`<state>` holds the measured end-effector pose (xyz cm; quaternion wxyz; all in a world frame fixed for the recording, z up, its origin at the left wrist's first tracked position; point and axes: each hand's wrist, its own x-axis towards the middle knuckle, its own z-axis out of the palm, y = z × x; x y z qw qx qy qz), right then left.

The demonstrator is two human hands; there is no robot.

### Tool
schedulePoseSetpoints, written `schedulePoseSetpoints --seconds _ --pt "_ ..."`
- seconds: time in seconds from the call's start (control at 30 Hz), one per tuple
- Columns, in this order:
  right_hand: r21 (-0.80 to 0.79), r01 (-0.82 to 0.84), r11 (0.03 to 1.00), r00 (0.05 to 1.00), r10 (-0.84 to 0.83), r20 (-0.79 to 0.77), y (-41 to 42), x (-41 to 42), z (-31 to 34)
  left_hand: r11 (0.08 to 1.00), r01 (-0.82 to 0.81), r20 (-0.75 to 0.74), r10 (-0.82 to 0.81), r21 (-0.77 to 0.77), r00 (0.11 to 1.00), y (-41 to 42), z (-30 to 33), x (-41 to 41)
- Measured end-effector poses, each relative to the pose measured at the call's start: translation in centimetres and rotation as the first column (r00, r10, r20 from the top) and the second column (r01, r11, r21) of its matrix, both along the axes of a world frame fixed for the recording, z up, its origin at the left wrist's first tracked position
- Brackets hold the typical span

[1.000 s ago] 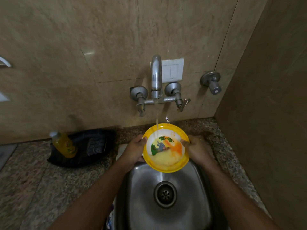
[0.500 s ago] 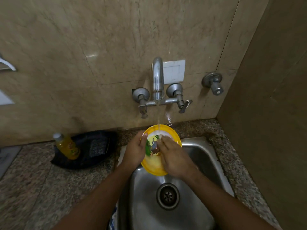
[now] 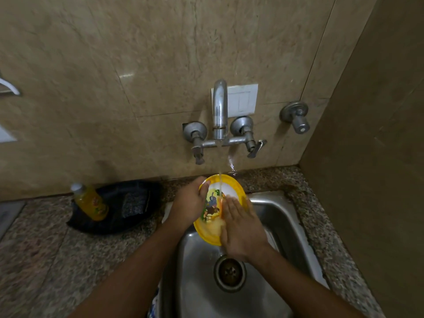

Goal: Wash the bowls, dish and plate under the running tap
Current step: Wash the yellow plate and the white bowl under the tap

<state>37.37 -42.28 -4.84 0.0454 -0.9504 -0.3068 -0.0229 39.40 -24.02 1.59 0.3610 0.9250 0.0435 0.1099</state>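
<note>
Round yellow plastic plate (image 3: 231,188), one, glossy, cartoon-printed: left hand (image 3: 189,204) gripping rim, right hand (image 3: 241,228) flat, fingers straight, under one chrome tap (image 3: 219,109).

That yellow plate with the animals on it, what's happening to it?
A person is washing it. The left hand grips the yellow plate by its rim and tilts it over the sink, under water running from the tap. The right hand lies flat on the plate's face, rubbing it. A yellow bottle stands on the counter nearby.
</note>
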Motion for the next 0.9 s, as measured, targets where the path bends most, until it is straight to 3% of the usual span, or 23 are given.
schedulePoseSetpoints --seconds 0.1,0.23,0.37,0.47,0.6,0.63,0.73,0.9 --pt "-0.038 -0.096 0.995 0.995 0.097 0.015 -1.0 -0.5 -0.3 0.999 -0.023 0.044 0.024 -0.031 0.999 0.9 -0.5 0.1" --pt "0.018 0.036 0.999 0.999 -0.036 0.01 -0.7 0.5 0.3 0.997 0.006 0.084 0.001 -0.082 0.996 0.0 -0.2 0.4" --pt "0.078 -0.012 0.997 0.999 0.016 -0.044 -0.6 0.2 -0.2 0.991 0.034 0.079 -0.024 -0.127 0.997 0.2 -0.6 0.7" --pt "0.165 0.064 0.984 0.998 -0.06 -0.031 -0.2 1.4 1.2 0.978 0.02 0.065 -0.006 -0.206 0.998 0.0 -0.9 0.7" --pt "0.213 -0.182 0.96 0.978 0.2 -0.065 2.0 -0.5 2.5 0.955 0.088 0.074 -0.07 -0.284 0.995 -1.1 -0.9 0.7" --pt "0.21 -0.187 0.96 0.979 0.201 -0.047 1.4 -0.3 2.3 0.944 0.086 0.078 -0.064 -0.318 0.995 -1.0 -0.9 0.6" --pt "0.252 0.002 0.968 0.999 0.009 -0.041 0.2 1.2 1.8 0.933 0.103 0.072 -0.083 -0.346 0.994 -0.8 -0.8 0.5" --pt "0.157 -0.283 0.946 0.957 0.29 -0.027 0.3 -0.5 0.4 0.913 0.076 0.062 -0.056 -0.4 0.996 -0.5 -1.0 0.8"
